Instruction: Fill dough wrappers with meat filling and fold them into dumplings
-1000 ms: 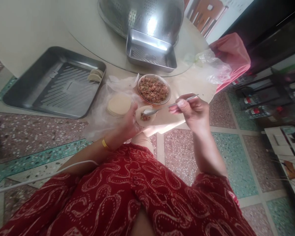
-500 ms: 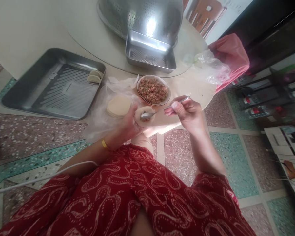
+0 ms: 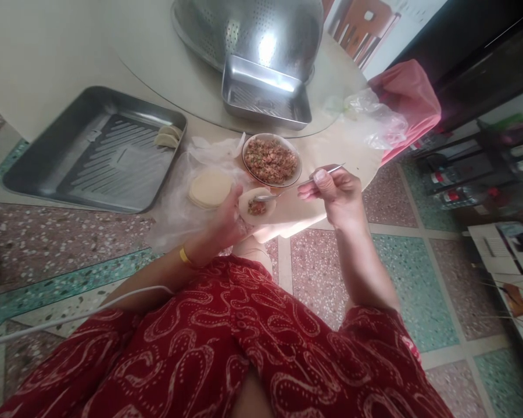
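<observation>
- Centrally, a round dumpling wrapper (image 3: pixel 257 205) is cupped in the left hand (image 3: pixel 226 223), fingers curled under it, with a small mound of filling on its middle.
- A metal spoon (image 3: pixel 297 186) is pinched by its handle in the right hand (image 3: pixel 337 194); its bowl is held at the wrapper's upper edge, just beside the filling.
- A bowl of minced filling (image 3: pixel 271 159) is seen on the table (image 3: pixel 47 52) just beyond the wrapper.
- A stack of plain wrappers (image 3: pixel 210 187) is laid on clear plastic left of the bowl.
- Two folded dumplings (image 3: pixel 168 136) are placed in the corner of a large steel tray (image 3: pixel 61 162).
- A smaller steel tray (image 3: pixel 265 98) and a perforated colander (image 3: pixel 248 26) are set farther back.
</observation>
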A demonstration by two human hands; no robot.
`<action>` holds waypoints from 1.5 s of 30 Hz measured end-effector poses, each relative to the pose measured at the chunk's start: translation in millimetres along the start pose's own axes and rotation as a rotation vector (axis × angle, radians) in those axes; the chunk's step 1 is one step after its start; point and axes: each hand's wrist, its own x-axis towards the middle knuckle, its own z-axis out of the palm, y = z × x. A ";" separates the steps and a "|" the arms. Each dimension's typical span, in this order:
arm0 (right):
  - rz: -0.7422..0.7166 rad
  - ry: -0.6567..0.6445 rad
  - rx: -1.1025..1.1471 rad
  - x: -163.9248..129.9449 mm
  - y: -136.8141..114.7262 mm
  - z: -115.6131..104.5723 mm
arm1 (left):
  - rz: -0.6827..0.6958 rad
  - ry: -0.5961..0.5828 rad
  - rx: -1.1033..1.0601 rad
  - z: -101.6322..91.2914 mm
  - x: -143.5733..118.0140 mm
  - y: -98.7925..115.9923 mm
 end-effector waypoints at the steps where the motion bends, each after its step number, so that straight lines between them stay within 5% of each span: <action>1: -0.009 -0.006 0.004 -0.1 -1.4 1.0 | -0.001 -0.008 0.003 0.1 0.3 -0.1; 5: -0.043 -0.075 -0.020 0.1 -4.8 0.2 | -0.014 -0.034 0.013 -0.5 -0.2 1.0; 8: -0.094 0.044 -0.030 2.1 2.6 -7.0 | -0.009 -0.021 0.007 -5.0 -1.7 2.9; 12: -0.111 0.245 -0.056 7.1 33.5 -12.4 | -0.020 0.016 0.050 -12.0 -5.5 2.7; 21: -0.007 0.246 0.009 10.2 101.7 -2.0 | -0.106 -0.010 0.123 -4.3 -15.1 -7.1; 28: -0.056 0.151 0.012 7.2 108.6 -5.0 | -0.116 0.077 0.131 8.9 -12.9 -12.6; 33: -0.005 0.226 0.126 9.5 121.6 9.2 | -0.095 0.140 0.121 17.6 -11.8 -15.1; 41: 0.207 0.278 0.292 -31.6 122.3 7.2 | -0.174 -0.042 0.148 24.6 -9.2 -16.2; 45: 0.233 0.107 0.282 -55.9 98.5 8.3 | -0.187 -0.074 0.189 14.4 -1.1 -24.6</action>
